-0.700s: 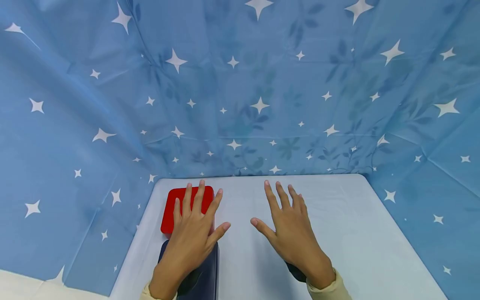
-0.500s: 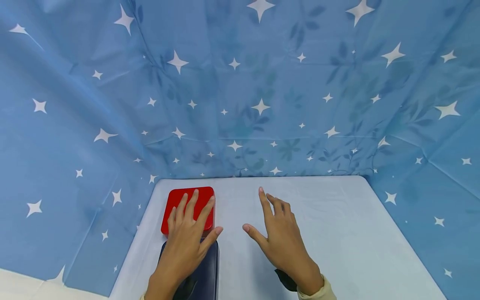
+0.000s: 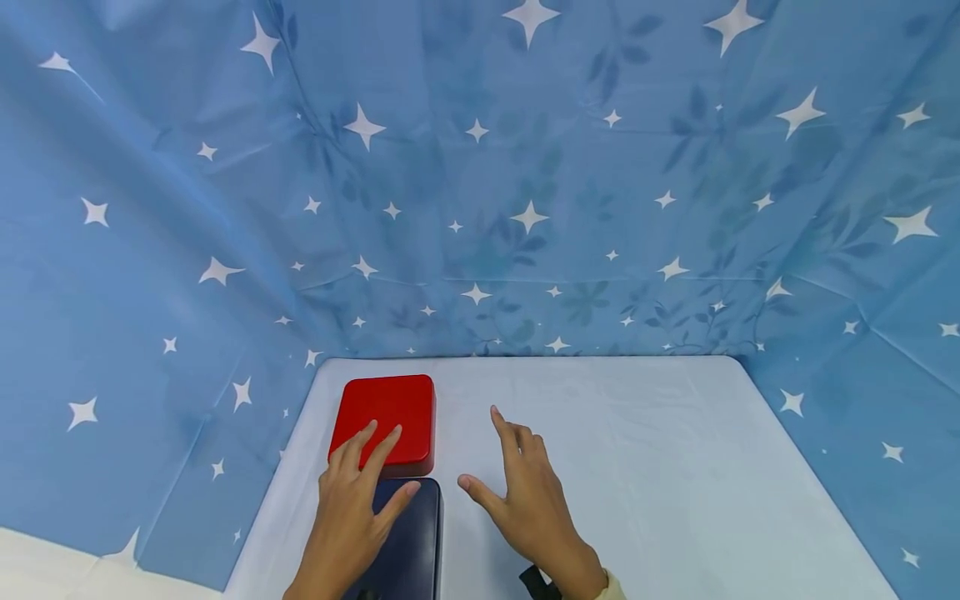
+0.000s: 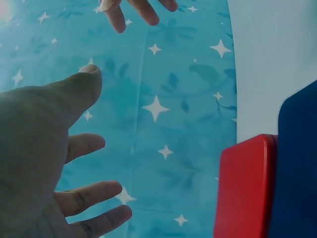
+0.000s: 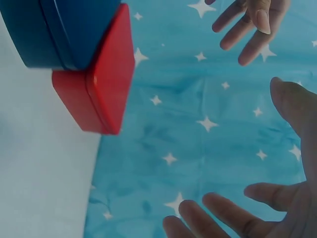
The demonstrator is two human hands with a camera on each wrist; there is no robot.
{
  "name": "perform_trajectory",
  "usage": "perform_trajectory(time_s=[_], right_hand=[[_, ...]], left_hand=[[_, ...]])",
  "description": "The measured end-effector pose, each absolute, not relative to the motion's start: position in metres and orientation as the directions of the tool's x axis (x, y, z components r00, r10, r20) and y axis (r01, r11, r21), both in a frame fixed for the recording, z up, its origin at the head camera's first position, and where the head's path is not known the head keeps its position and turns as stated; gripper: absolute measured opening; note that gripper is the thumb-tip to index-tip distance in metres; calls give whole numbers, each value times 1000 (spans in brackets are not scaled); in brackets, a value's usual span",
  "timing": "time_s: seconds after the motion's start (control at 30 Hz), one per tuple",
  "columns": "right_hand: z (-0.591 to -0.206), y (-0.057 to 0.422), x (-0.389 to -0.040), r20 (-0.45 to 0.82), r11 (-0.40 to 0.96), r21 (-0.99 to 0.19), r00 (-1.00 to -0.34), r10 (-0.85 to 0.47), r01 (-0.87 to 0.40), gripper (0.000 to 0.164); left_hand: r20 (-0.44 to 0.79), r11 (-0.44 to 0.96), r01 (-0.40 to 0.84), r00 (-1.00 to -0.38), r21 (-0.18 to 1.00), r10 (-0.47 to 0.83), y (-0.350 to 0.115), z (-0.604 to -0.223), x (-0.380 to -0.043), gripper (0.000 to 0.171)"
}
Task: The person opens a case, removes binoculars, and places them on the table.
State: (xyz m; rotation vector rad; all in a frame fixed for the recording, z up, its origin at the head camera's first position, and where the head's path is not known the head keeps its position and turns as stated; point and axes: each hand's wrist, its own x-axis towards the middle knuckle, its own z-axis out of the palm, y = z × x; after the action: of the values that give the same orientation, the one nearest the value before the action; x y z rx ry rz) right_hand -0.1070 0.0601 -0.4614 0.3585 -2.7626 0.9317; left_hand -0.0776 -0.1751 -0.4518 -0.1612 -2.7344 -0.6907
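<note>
A red box (image 3: pixel 386 412) with rounded corners lies on the left part of the white table. Right in front of it, on the near side, is a dark blue box (image 3: pixel 408 533), partly covered by my left hand (image 3: pixel 348 512) in the head view. That hand hovers over the two boxes, fingers spread and slightly bent, holding nothing. To the right of the boxes, my right hand (image 3: pixel 528 492) is held above the table with thumb and fingers apart and nothing in it. Both boxes, red (image 5: pixel 106 84) and blue (image 5: pixel 64 29), show side by side in the right wrist view.
The white table (image 3: pixel 675 483) stretches to the right of the boxes. Blue cloth (image 3: pixel 480 167) with white stars hangs behind and along both sides of it. A dark strap (image 3: pixel 538 583) shows at my right wrist.
Both hands have drawn back toward me, the right one also shifting left, and their fingers have bent a little. More of the red box is uncovered. The boxes stay in place.
</note>
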Motion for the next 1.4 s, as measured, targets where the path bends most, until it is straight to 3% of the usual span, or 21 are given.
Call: perform_trajectory(time_s=[0.33,0.57,0.97,1.4], right_hand=[[-490,40,-106,228,697,-661,-960,-164,-277,98],[-511,27,-102,154,632,-735,-969,-195,-245,99],[-545,14,-96,74,543,-814,-964,-254,-205,105],[-571,7,-96,-25,446,-886,-948,-317,-126,98]], left_hand=[[233,807,60,-968,587,-97,-198,-482,-66,76],[91,758,-65,-983,649,-162,-215,-498,-55,80],[-4,705,-131,-984,697,-179,-248,-523,-45,84],[-138,611,-242,-967,754,-213,-264,-548,-42,89]])
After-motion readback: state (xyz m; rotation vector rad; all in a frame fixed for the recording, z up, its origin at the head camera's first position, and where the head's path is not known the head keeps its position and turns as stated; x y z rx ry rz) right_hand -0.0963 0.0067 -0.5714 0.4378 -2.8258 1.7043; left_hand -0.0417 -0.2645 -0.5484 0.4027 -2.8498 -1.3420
